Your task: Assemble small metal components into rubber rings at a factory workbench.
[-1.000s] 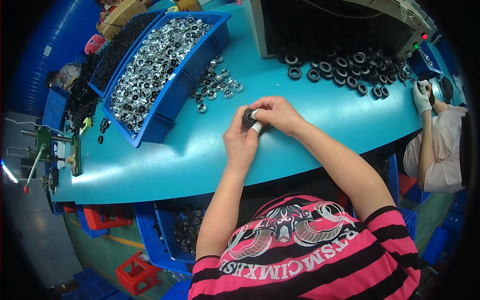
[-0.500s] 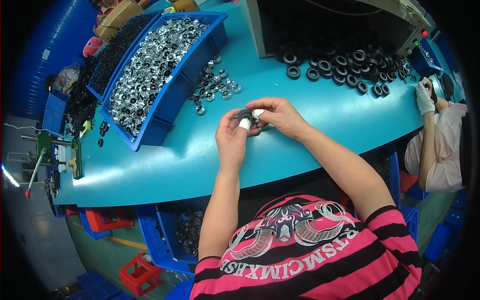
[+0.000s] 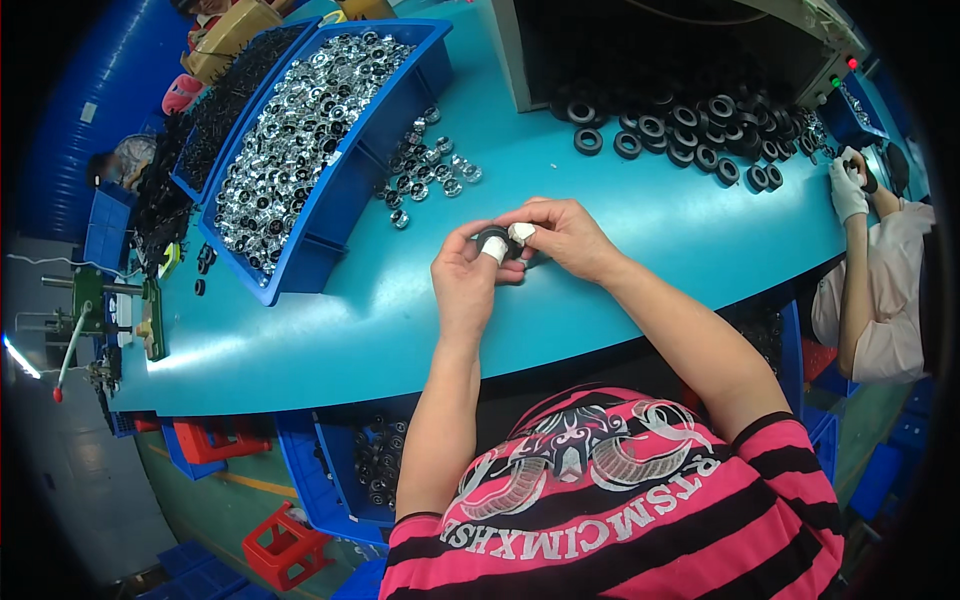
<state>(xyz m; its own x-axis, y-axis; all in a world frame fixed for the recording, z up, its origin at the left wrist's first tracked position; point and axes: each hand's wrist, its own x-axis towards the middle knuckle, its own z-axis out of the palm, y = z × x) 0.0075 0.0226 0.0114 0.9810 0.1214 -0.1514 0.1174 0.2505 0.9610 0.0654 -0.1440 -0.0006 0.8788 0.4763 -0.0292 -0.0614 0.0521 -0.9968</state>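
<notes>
My left hand clamps a black ring in its fingers over the counter, near-right of the silver parts; whether my right hand grips too, I can't tell. White wraps could dull my feel, letting it slip.

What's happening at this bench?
A person is handling a small black ring above the table. The left hand holds it; the right hand works close against it, hiding whether it holds another part. Both thumbs have white wraps. To the left stands a blue bin full of shiny parts, with more loose beside it; black rings are heaped to the right. A co-worker's gloved hand is at far right.
</notes>
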